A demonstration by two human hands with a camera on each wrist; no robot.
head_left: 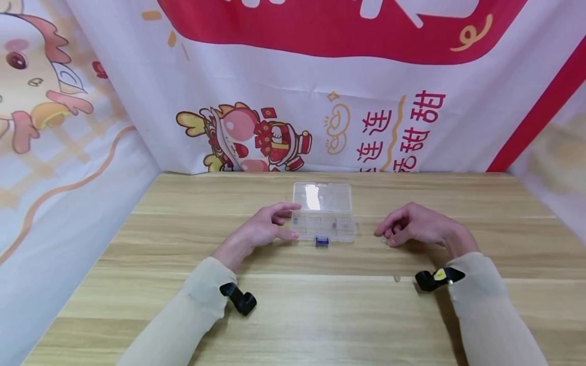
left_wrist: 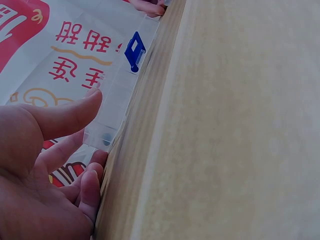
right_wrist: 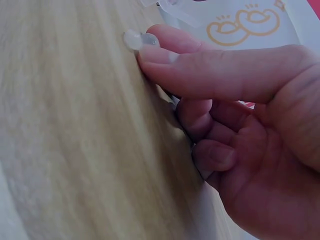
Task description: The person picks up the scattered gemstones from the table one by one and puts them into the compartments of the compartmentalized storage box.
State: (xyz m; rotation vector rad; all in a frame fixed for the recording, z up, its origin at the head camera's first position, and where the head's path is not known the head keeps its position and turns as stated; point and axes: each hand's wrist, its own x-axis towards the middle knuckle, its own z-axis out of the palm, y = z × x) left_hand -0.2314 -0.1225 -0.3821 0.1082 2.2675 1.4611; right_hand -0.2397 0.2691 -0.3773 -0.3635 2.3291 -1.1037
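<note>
A clear plastic compartment box [head_left: 323, 229] lies on the table with its lid [head_left: 336, 198] raised at the back and a blue latch [head_left: 322, 241] at its front. A few small dark bits show inside it. My left hand [head_left: 267, 223] rests at the box's left end, thumb by the front corner and index finger by the hinge side. To the right of the box, my right hand [head_left: 418, 223] is low on the table. Its thumb and index finger pinch a small clear round disc [right_wrist: 151, 39]; a paler disc [right_wrist: 132, 40] sits right beside it.
Another small disc [head_left: 397, 278] lies on the wooden table [head_left: 320, 315], nearer to me. A printed cloth [head_left: 256, 76] hangs behind the table, with more cloth at both sides. A black wrist camera [head_left: 239, 299] is strapped to the left sleeve, another [head_left: 439, 278] to the right.
</note>
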